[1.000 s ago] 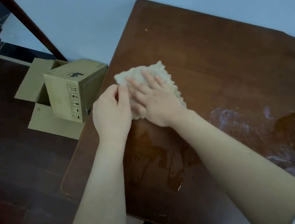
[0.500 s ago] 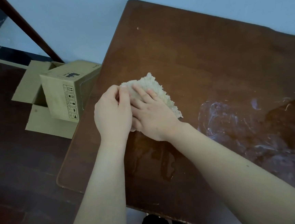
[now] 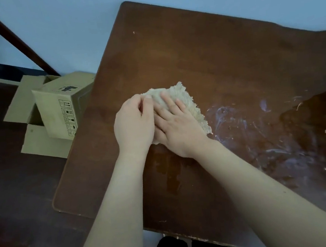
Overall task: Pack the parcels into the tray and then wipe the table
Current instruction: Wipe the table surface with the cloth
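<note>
A fuzzy beige cloth (image 3: 189,105) lies on the dark brown wooden table (image 3: 201,57), left of the middle. My right hand (image 3: 178,126) lies flat on the cloth with straight fingers and presses it down. My left hand (image 3: 133,124) sits at the cloth's left edge, its fingers curled and pinching that edge. White smears and a wet patch (image 3: 277,133) mark the table to the right of the cloth. No tray and no parcel on the table are in view.
An open cardboard box (image 3: 58,110) stands on the dark floor just left of the table, its flaps spread. A light blue wall runs behind the table. A dark slanted bar (image 3: 12,38) leans at the upper left.
Both hands have slid the cloth towards me and a little to the right on the table. The left hand keeps its hold on the cloth's edge.
</note>
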